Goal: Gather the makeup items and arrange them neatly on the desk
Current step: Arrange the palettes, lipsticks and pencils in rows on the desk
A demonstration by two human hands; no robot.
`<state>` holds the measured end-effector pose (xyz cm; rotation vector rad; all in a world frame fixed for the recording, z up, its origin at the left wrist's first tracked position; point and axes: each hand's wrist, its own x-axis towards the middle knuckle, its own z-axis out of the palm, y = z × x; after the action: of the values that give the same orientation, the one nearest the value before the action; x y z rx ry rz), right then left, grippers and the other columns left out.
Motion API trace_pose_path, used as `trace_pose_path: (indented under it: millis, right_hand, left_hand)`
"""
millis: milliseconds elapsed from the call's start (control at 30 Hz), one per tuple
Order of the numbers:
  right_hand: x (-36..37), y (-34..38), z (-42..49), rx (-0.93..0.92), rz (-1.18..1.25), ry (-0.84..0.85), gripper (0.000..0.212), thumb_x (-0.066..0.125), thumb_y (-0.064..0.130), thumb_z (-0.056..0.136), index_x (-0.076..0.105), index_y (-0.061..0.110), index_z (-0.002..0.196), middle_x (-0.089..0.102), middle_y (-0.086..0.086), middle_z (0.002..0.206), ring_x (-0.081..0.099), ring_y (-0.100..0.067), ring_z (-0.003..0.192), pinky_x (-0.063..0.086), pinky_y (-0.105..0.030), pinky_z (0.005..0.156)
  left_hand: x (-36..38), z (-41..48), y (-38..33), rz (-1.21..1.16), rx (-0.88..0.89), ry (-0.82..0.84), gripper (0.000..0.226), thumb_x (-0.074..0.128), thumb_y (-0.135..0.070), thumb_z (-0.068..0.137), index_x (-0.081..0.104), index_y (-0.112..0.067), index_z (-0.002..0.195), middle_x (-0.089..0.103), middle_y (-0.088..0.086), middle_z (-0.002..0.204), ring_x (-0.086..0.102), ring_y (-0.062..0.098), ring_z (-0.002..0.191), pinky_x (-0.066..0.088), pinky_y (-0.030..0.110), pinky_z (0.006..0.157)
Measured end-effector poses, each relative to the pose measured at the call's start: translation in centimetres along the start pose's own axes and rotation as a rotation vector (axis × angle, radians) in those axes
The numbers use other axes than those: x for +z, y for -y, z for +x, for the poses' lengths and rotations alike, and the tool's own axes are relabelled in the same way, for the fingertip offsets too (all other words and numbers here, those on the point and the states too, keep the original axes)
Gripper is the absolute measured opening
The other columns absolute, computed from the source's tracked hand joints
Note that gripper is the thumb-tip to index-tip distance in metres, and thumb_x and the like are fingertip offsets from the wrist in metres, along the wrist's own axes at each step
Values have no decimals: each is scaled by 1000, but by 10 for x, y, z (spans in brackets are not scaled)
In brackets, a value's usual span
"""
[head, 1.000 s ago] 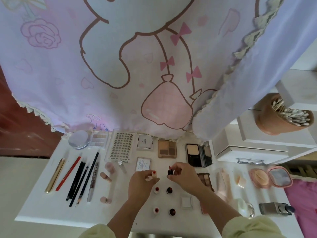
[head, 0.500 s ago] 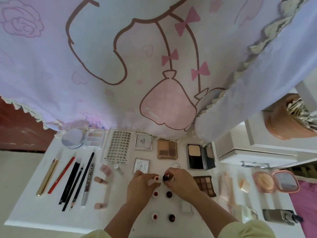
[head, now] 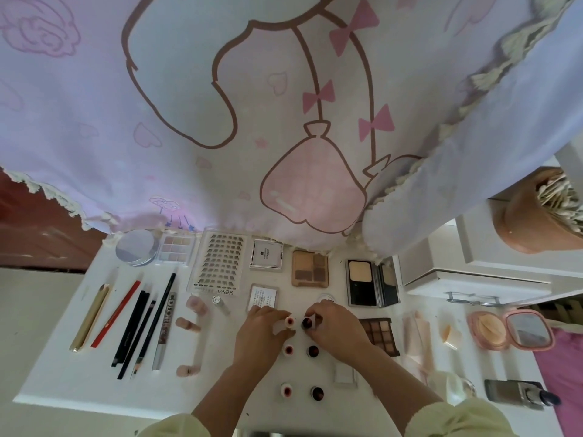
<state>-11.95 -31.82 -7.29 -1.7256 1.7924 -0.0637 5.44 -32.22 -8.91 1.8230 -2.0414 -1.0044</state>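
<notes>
Here the left hand pinches a red lipstick, the right hand a dark lipstick, side by side.

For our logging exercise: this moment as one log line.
left hand: grips red lipstick | right hand: grips dark lipstick | desk: other lipsticks upright

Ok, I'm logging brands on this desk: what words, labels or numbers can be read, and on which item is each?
"XOYO": on the near edge of the clear lash tray, upside down in this view.
Patterned lettering along the silver tube beside the pencils: too blurred to read.
Print on the white square compact and on the white case in front of it: too small to read.
</notes>
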Motion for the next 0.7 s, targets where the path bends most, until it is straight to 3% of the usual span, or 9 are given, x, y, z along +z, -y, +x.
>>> trace_pose_path:
  millis: [267, 500, 600, 700]
  right_hand:
    - [-10, 0, -9, -31, 15, 20, 28, 61, 29, 88, 60, 27, 116, 58, 7, 108, 56, -10, 95, 47, -24, 84]
    - [-32, -11, -19, -11, 128, -79, 28, 62, 16, 87, 62, 26, 113, 56, 13, 96, 48, 0, 74, 42, -15, 70]
    - [-50, -11, -9, 63, 220, -175, 20, 60, 13, 90, 65, 23, 107, 59, 11, 96, 54, -1, 80, 45, -14, 75]
    - [-62, -13, 11, 163, 310, -179, 21, 56, 10, 91, 68, 17, 106, 62, 5, 101, 60, -13, 95, 48, -23, 83]
  left_hand:
    - [-6, -8, 2, 18, 32, -7, 45, 61, -10, 89, 58, -29, 129, 56, -13, 120, 43, 7, 117, 37, 13, 87]
    - [-20, -25, -22, -98, 32, -233, 47, 47, 6, 90, 63, -20, 125, 59, -7, 120, 48, 10, 114, 31, 10, 89]
    - [-34, -8, -50, -188, 57, -252, 47, 44, 5, 91, 60, -19, 128, 56, -5, 124, 49, 15, 118, 35, 17, 97]
    - [-48, 22, -77, -270, -54, -128, 43, 41, -2, 95, 52, -14, 136, 47, 2, 140, 47, 18, 126, 32, 19, 101]
